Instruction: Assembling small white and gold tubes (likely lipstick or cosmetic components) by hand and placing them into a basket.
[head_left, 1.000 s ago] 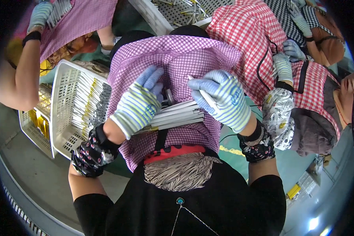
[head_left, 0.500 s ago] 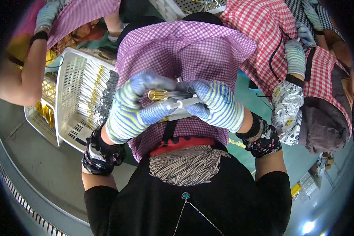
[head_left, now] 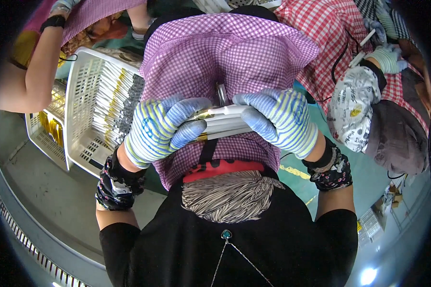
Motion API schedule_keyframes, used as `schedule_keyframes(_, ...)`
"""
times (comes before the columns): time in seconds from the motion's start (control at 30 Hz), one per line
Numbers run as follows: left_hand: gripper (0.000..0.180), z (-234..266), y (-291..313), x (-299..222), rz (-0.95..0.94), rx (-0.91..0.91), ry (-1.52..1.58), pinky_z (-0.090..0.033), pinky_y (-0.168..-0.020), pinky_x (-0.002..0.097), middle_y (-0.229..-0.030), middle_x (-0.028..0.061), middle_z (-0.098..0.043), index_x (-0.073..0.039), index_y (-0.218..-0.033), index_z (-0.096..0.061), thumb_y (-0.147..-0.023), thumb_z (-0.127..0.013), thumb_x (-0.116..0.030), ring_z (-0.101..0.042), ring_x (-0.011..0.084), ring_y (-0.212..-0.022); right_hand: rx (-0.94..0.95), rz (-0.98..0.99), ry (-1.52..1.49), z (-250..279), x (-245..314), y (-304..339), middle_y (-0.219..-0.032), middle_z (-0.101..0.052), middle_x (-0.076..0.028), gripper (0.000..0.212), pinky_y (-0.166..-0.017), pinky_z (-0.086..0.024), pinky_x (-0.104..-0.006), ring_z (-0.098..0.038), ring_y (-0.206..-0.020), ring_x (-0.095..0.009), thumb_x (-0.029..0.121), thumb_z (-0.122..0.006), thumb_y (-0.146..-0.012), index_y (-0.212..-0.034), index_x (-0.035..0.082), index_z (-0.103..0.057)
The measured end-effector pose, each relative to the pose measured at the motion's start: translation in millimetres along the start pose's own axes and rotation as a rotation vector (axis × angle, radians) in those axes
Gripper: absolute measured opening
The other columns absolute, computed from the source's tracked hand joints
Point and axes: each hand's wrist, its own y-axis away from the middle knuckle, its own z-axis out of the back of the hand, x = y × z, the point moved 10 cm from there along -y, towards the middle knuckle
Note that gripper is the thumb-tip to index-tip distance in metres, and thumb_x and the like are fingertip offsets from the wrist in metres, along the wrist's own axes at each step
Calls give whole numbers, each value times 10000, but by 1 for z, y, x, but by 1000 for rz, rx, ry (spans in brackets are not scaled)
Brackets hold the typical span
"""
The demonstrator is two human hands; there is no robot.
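Note:
My left hand (head_left: 165,125) and my right hand (head_left: 286,122), both in striped knit gloves, meet over my lap. Between them lies a small stack of white sticks with gold bands (head_left: 225,122), held roughly level. The left fingers close around the gold-banded ends and hide the tips. At the other end, my right fingers and thumb pinch the white handles. Just beyond the stack, a small shiny metal piece (head_left: 221,94) stands up, its kind unclear. A purple checked apron (head_left: 187,57) covers my lap.
To my left stands a white plastic basket (head_left: 77,105) holding rows of similar white sticks with yellow bands and grey ends. Beside it is another basket (head_left: 37,131) with gold pieces. Co-workers sit close: a bare forearm (head_left: 40,71) at left, a gloved hand (head_left: 388,60) at right.
The gold-ended piece that stuck out from my left hand now lies along the stack. My hands have spread apart, one toward each end. The right co-worker's hand has moved outward.

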Motion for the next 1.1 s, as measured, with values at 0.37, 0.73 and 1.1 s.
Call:
schedule_keyframes(0.37,335,-10,11,-12,-152,56,-44,-457,-488,339,-800,79,-702,-88,-1118,-696,-854,-719,-294,-623,218,-540,86,148,390,-7,19,13,-666,-607,-62,365,-488,-487,-353,-600,-508,-208,448,-634,-894,-1063,135,-719)
schedule_keyframes(0.73,224,-27,10,-29,-197,122,-111,-455,-445,317,-618,41,-643,-68,-945,-706,-842,-724,-266,-593,200,-461,354,45,153,-41,21,20,-705,-677,-162,303,-502,-524,-430,-662,-592,-304,351,-572,-954,-883,75,-675)
schedule_keyframes(1.1,364,-40,44,-17,-94,346,-304,-442,-452,319,-692,2,-598,-131,-1189,-655,-879,-663,-320,-588,176,-537,253,-80,-14,-51,-11,19,-887,-700,-97,338,-652,-547,-426,-681,-732,-284,372,-539,-951,-1102,107,-683)
